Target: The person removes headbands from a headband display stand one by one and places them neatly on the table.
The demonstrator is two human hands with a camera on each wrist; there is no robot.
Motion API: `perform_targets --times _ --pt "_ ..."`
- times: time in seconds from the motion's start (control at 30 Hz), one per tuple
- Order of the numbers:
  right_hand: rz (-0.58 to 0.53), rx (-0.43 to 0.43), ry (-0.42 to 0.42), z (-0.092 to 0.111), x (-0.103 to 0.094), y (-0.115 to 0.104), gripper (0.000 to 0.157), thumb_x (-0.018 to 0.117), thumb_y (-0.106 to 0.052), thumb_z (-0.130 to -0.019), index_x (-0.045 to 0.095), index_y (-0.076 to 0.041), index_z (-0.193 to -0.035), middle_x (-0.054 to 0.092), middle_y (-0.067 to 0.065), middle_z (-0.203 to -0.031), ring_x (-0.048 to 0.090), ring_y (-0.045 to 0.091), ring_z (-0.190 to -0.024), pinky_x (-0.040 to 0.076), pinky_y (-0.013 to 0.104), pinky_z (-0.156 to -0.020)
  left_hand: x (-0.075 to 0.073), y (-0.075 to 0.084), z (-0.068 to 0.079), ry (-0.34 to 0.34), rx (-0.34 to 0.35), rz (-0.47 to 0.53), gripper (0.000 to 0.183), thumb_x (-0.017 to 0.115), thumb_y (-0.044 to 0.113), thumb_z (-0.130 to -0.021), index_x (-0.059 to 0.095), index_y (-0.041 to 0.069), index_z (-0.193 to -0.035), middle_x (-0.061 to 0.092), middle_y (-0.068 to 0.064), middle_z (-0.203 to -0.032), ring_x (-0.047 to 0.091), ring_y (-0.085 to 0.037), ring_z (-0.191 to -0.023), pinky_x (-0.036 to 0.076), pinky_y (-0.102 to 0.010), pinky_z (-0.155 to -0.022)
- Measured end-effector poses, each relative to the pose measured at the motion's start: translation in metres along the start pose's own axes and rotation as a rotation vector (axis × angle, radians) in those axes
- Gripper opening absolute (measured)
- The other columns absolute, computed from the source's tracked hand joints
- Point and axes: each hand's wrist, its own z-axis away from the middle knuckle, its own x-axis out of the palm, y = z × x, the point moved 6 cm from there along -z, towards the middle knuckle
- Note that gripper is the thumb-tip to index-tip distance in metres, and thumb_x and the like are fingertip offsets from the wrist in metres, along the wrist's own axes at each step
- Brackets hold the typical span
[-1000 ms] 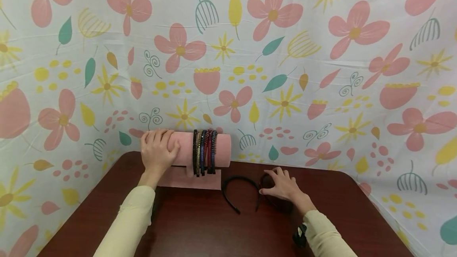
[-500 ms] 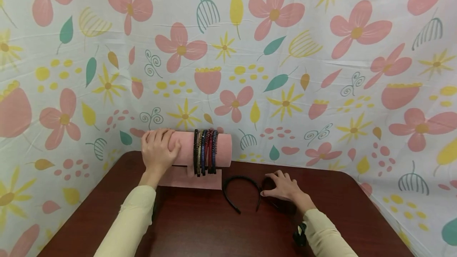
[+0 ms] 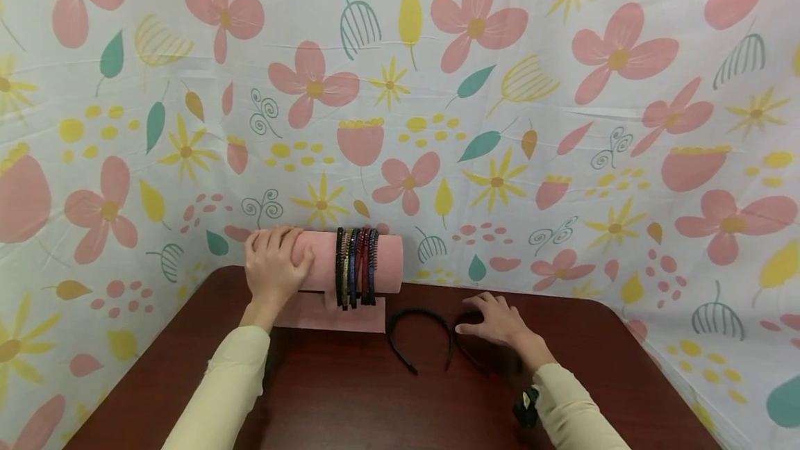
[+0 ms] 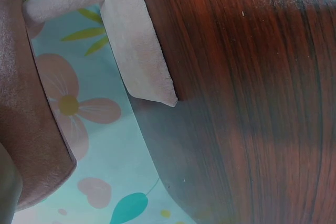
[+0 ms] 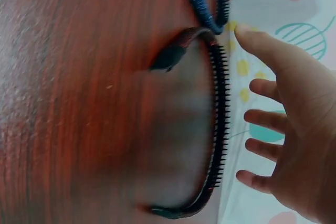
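Note:
At the left end of a pink headband stand (image 3: pixel 321 262), my left hand (image 3: pixel 275 266) grips the padded roll, fingers over its top and thumb on the near side. Several glittery headbands (image 3: pixel 357 266) ring the roll towards its right half. My right hand (image 3: pixel 496 325) hovers with spread, loosely bent fingers above a dark toothed headband (image 5: pixel 220 129) on the table. In the right wrist view a gap shows between the fingertips and that headband. Just left of it, a second headband (image 3: pixel 421 310) lies flat, bluish and glittery in the right wrist view.
The dark red-brown table (image 3: pixel 375 401) has rounded far corners. Behind it hangs a white flower-print cloth (image 3: pixel 400 103). The stand's pink base (image 4: pixel 139 51) sits near the table's far edge. A small black device (image 3: pixel 526 405) is at the right wrist.
My right thumb has lifted slightly and the fingers have opened away from the toothed headband, which now lies lower on the table. My left hand stays put on the stand.

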Motion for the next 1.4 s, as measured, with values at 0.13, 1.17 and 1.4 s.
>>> perform_targets --times 0.13,1.17,1.4 --pt "-0.002 -0.039 0.069 -0.002 -0.008 -0.005 0.064 0.064 -0.057 -0.087 0.059 -0.016 -0.136 0.049 0.017 -0.144 0.043 0.045 -0.131 0.035 0.071 -0.101 0.000 -0.002 0.000 0.005 0.001 -0.008 0.048 0.047 0.048 -0.089 0.074 0.012 -0.105 0.072 -0.009 -0.106 0.063 -0.034 -0.103 0.041 -0.056 -0.101" --pt "-0.042 -0.298 0.296 -0.006 -0.060 -0.084 0.059 0.066 -0.056 -0.087 0.060 -0.021 -0.134 0.058 0.004 -0.131 0.059 0.028 -0.115 0.051 0.050 -0.093 0.002 -0.002 0.000 0.013 0.006 -0.011 0.049 0.046 0.049 -0.089 0.074 0.012 -0.104 0.072 -0.009 -0.105 0.063 -0.034 -0.103 0.041 -0.056 -0.101" --pt "-0.073 -0.334 0.312 -0.009 -0.069 -0.106 0.061 0.068 -0.055 -0.086 0.056 -0.024 -0.137 0.056 0.004 -0.135 0.058 0.027 -0.119 0.051 0.049 -0.094 0.001 -0.001 0.002 0.016 0.004 0.001 0.048 0.048 0.048 -0.088 0.074 0.011 -0.104 0.072 -0.009 -0.105 0.063 -0.033 -0.102 0.041 -0.056 -0.102"
